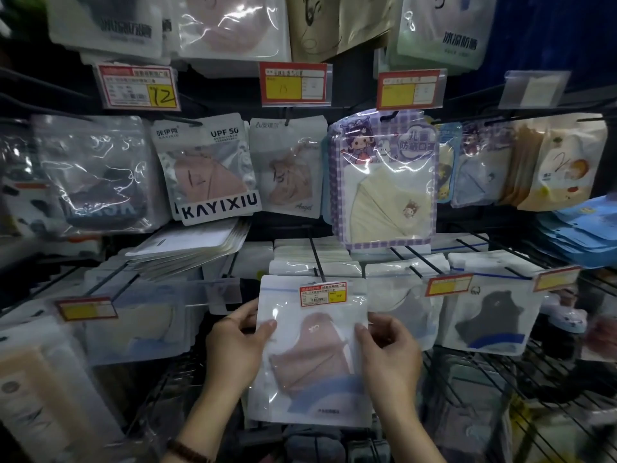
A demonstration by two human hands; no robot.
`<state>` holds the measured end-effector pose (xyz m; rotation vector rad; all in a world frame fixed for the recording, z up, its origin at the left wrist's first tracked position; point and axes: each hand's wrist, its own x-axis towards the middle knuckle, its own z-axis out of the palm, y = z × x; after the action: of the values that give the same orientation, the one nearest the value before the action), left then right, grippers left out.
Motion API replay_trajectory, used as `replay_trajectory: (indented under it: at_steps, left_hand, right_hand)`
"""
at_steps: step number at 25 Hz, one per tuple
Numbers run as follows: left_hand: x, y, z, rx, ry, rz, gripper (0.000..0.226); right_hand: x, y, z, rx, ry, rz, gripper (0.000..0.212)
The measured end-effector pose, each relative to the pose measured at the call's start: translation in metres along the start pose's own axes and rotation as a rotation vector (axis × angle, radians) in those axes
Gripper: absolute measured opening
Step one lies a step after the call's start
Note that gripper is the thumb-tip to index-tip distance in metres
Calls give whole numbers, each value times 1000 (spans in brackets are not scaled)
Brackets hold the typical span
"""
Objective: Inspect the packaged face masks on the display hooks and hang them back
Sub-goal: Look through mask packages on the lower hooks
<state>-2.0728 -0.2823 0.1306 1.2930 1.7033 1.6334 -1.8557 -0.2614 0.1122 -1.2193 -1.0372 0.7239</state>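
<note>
Fingers (267, 326) pinching pink mask packet (314, 359), left hand (233, 349) on left edge, right hand (392, 354) on right edge

Of the left hand (233, 345) and the right hand (390, 355), the fingertips pass out of sight behind the clear plastic pouch with a pink mask (314, 362); only the thumbs show on its front. The pouch's top middle is covered by a red-and-yellow price tag (323, 293), so it cannot be told whether the pouch sits on the black wire hook (315, 259). The tag's print and the small line at the pouch's foot are too small to read. The lower edge cuts off a brown beaded bracelet (188, 451) and both forearms. The top row of white mask packets (230, 28) is cropped above. The beige packets at far left (36, 379) are blurred. The clear plastic tag holder (537, 88) at upper right shows nothing legible.
</note>
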Motion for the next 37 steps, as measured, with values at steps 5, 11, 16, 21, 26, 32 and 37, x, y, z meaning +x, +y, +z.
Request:
replay_trajectory:
  at_steps: [5, 11, 16, 21, 26, 32, 37]
  left_hand:
    - [-34, -5, -7, -167, -69, 18, 44]
    - [-58, -18, 28, -211, -135, -37, 55]
    - [-71, -13, 71, -187, -120, 0, 57]
    - [-78, 8, 102, -175, -96, -3, 50]
    - [-79, 17, 134, -191, -104, -18, 51]
    - [-75, 29, 164, -170, 0, 43, 53]
    - [-73, 34, 179, -134, 107, 165, 55]
  right_hand:
    - [-13, 5, -31, 140, -8, -29, 26]
    - [-8, 12, -56, 159, 17, 13, 33]
    - [6, 24, -88, 184, 107, 91, 34]
    - [28, 29, -113, 221, 103, 52, 37]
    - [52, 36, -134, 242, 96, 75, 37]
    - [81, 40, -138, 288, 145, -25, 34]
    - [95, 47, -134, 221, 190, -243, 26]
